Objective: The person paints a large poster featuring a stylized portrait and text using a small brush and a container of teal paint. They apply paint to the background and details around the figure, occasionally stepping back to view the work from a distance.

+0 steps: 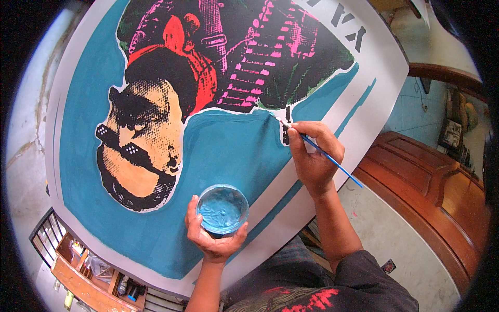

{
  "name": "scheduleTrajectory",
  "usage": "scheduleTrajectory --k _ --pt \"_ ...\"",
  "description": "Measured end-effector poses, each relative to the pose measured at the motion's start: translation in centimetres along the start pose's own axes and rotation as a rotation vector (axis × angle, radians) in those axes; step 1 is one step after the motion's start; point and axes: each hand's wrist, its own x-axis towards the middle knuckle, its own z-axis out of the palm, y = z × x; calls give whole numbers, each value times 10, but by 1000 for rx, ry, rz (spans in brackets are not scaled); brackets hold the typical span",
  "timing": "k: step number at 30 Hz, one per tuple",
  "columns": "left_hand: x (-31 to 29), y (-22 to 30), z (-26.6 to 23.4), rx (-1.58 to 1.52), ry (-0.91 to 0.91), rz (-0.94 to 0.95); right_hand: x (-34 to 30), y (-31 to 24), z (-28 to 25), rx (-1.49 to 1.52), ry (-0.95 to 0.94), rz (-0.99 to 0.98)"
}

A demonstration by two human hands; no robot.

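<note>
A thin blue-handled paintbrush (332, 160) is pinched in my right hand (317, 156). Its tip meets the painting (228, 140) where the blue-green background borders the white outline under the dark figure. My left hand (210, 236) cups a round clear tub (222, 209) with blue paint in it, held over the lower part of the picture. The painting shows a head turned sideways with a red headband, black hair and moustache, and pink patterned clothing. White margins and a blue-green stripe run along its right side.
At lower left, a wooden box (88, 283) holds bottles and plastic bags, beside a black metal rack (46, 236). Brown panelled wooden furniture (421, 192) stands on the right over a pale floor (400, 229). Behind it is a light blue wall (410, 112).
</note>
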Motion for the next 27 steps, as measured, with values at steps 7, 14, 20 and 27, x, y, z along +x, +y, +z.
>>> scheduleTrajectory --k 7,14,20,27 --pt "0 0 1 -1 4 -2 -1 0 0 17 -43 6" --pt "-1 0 -1 9 -17 -2 -1 0 0 13 -72 16" --pt "-3 -1 -3 -5 -54 -10 0 -1 0 4 -73 17" --pt "-3 -2 -3 -9 -57 -12 0 -2 1 23 -59 36"
